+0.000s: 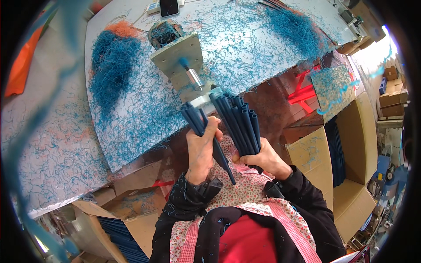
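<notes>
Left hand [201, 153]: fingers closed around a thin bundle of dark blue tubes [193, 119], thumb across the front; lower ends poke out below, between the hands. Right hand [266, 158]: fingers wrapped round the lower part of a thicker tube bundle [239, 127], open ends up, fanned slightly. Both bundles sit over the person's apron [228, 195], tops just beside the machine's pale front end [201, 101]; can't tell if touching. Metal spindle [194, 79] sits behind that. White table [144, 131] is littered with blue shavings, heaped left [112, 65] and far right.
</notes>
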Demonstrator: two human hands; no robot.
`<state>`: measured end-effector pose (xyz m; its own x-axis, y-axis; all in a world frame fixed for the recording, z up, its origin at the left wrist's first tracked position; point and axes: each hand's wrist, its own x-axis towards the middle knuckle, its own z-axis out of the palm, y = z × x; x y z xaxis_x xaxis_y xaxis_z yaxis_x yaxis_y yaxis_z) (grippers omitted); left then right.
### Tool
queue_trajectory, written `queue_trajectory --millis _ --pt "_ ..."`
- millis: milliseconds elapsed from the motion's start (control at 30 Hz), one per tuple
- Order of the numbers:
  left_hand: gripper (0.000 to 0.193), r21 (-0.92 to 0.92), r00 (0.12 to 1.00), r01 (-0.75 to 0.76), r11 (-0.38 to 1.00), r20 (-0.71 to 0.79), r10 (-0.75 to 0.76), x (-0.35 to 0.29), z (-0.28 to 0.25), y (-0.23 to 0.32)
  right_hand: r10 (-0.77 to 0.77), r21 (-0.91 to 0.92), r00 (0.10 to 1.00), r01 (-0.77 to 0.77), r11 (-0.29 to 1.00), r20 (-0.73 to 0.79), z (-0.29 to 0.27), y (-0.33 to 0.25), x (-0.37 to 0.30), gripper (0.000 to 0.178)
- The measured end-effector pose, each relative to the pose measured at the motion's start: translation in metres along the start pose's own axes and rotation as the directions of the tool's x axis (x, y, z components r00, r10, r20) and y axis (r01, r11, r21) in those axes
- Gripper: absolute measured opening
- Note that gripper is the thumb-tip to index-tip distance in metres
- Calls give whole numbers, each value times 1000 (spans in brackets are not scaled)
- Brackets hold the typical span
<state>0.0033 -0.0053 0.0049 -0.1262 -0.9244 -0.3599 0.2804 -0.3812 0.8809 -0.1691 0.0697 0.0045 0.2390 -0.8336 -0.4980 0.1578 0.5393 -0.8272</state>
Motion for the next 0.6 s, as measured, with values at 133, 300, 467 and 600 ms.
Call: queue_trajectory --millis 133,300,467,600 --pt "31 -143 994 -109 984 -30 106 6 20 5 -85 22 990 83 996 113 27 -5 -9 49" --pt "31 -34 977 -22 999 213 29 8 6 4 -79 -3 997 79 997 -20 18 -11 -12 55" --pt "32 -29 975 176 984 141 -170 -9 5 -1 -98 209 995 103 972 -34 21 -24 -10 73" --pt "31 -64 983 144 988 129 -135 5 6 0 -145 246 987 156 957 -63 18 -24 2 67"
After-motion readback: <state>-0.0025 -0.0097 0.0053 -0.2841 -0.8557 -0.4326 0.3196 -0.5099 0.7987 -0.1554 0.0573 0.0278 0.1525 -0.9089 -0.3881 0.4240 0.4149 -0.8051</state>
